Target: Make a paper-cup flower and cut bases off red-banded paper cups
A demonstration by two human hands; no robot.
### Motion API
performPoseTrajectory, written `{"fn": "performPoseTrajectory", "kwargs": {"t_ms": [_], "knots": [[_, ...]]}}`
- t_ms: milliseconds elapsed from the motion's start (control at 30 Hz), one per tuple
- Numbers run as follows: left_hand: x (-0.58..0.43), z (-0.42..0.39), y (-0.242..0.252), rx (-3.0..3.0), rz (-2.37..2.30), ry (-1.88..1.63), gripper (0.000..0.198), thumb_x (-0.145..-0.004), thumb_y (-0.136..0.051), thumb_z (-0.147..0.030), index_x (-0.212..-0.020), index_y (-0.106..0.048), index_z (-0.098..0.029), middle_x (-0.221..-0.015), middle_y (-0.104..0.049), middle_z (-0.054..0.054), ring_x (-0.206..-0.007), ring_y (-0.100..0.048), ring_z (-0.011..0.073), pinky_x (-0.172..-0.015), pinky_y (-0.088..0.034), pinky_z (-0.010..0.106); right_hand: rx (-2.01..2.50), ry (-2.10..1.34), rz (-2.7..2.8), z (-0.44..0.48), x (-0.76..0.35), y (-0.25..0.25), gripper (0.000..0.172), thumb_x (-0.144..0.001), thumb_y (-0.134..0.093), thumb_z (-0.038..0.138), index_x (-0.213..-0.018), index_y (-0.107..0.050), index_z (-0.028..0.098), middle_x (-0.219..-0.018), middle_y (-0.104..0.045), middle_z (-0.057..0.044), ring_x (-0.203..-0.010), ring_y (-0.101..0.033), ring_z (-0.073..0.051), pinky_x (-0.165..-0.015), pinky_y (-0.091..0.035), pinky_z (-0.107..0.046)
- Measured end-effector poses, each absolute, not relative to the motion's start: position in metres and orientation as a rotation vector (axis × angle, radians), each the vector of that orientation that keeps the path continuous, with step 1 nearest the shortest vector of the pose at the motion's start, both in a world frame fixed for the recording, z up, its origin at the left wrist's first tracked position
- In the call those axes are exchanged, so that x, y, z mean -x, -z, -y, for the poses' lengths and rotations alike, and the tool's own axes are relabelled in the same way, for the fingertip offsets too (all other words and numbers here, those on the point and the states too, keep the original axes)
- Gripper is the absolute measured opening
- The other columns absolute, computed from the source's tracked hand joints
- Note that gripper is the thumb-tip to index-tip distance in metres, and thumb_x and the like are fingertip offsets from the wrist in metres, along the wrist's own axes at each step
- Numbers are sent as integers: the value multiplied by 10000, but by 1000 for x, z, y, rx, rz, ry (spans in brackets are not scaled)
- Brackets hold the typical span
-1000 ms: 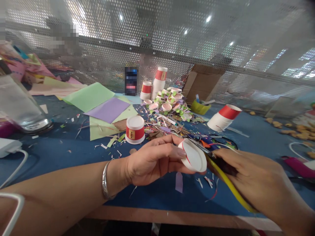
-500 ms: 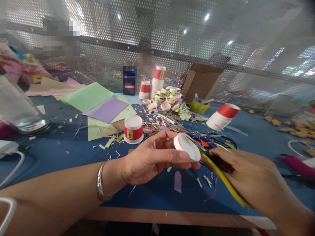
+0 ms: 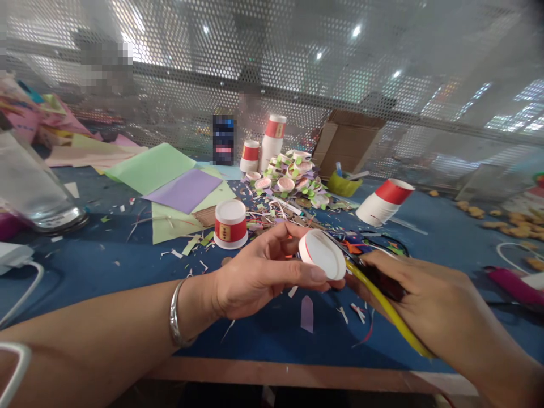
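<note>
Between the fingers and thumb of my left hand (image 3: 267, 269) is the cut-off bottom of a paper cup (image 3: 325, 258), white with a thin red edge, tilted so its inside shows. My right hand (image 3: 429, 300) is closed round yellow-and-black scissors (image 3: 382, 297), whose blades lie against the far rim of the cup bottom. Part of the blades is hidden behind it. An upside-down red and white paper cup (image 3: 230, 225) stands beyond my left wrist. A purple paper tag (image 3: 306, 314) lies below the hands.
Paper scraps litter the blue table (image 3: 127, 266). Behind are a pile of decorated cup bottoms (image 3: 293, 178), stacked cups (image 3: 272, 141), a yellow-green container (image 3: 344, 184) and a cardboard box (image 3: 346, 141). A tilted cup stack (image 3: 385, 202) is right, coloured paper (image 3: 151, 167) left.
The cup bottom has turned slightly in my left hand, showing more of its inside. My right hand and the scissors have shifted only a little.
</note>
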State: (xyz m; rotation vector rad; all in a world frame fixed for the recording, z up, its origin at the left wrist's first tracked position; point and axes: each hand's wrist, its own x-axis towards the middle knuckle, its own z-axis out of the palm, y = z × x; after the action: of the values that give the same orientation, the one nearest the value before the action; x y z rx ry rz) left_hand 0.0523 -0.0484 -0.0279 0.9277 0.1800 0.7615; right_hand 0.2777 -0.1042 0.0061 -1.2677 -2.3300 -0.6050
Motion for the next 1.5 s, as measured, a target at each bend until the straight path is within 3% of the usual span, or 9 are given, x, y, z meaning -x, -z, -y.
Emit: {"fn": "performPoseTrajectory", "kwargs": {"t_ms": [200, 367, 533, 767, 967, 1200, 1367, 1500], "knots": [[-51, 48, 27, -909, -205, -773, 300, -777, -780, -81, -991, -589, -167, -938, -743, 48, -842, -761, 170, -742, -591, 241, 1298, 486, 2312, 104, -279, -5, 479, -1041, -462, 529, -763, -681, 206, -543, -622, 20, -415, -593, -130, -421, -445, -236], [-51, 47, 29, -909, -204, -755, 322, -771, -795, -96, -1026, -614, -175, -938, -742, 45, -835, -753, 166, -734, -588, 242, 1273, 419, 2320, 101, -275, -6, 431, -1026, -484, 558, -889, -688, 204, -692, -724, -27, -514, -661, -154, -482, -519, -255], [-52, 47, 32, -914, -196, -700, 327, -770, -800, -120, -1025, -603, -174, -939, -751, 60, -871, -767, 190, -723, -586, 235, 1184, 525, 2352, 99, -273, -8, 479, -1077, -367, 495, -884, -675, 183, -741, -766, -92, -580, -727, -194, -486, -562, -278], [-53, 48, 35, -898, -152, -659, 316, -760, -792, -118, -1003, -597, -169, -960, -757, 86, -863, -776, 190, -718, -592, 226, 1148, 615, 2380, 101, -271, -13, 563, -1107, -271, 453, -793, -656, 189, -643, -742, -69, -504, -715, -163, -458, -539, -239], [-53, 47, 35, -873, -152, -629, 307, -767, -780, -134, -1032, -626, -153, -974, -749, 95, -854, -776, 188, -712, -597, 212, 1222, 681, 2383, 103, -274, -13, 614, -1112, -246, 477, -638, -544, 225, -463, -561, 38, -338, -562, -101, -378, -422, -217], [-52, 47, 33, -782, -145, -622, 193, -843, -694, -143, -1029, -645, -139, -1000, -758, 92, -928, -785, 216, -785, -611, 241, 1193, 732, 2359, 104, -274, -12, 597, -1116, -287, 459, -682, -602, 197, -463, -542, 44, -345, -539, -92, -391, -376, -223], [-52, 47, 32, -785, -127, -638, 164, -837, -698, -142, -998, -667, -128, -981, -758, 93, -903, -788, 198, -755, -595, 186, 1233, 696, 2354, 105, -275, -9, 571, -1102, -337, 468, -698, -628, 189, -463, -536, 38, -351, -533, -108, -393, -388, -238], [-53, 48, 33, -787, -116, -631, 193, -814, -732, -159, -998, -677, -139, -935, -752, 73, -859, -789, 190, -707, -582, 170, 1268, 558, 2343, 106, -275, -7, 544, -1083, -367, 505, -767, -666, 177, -567, -647, -13, -427, -605, -123, -422, -455, -230]]}}
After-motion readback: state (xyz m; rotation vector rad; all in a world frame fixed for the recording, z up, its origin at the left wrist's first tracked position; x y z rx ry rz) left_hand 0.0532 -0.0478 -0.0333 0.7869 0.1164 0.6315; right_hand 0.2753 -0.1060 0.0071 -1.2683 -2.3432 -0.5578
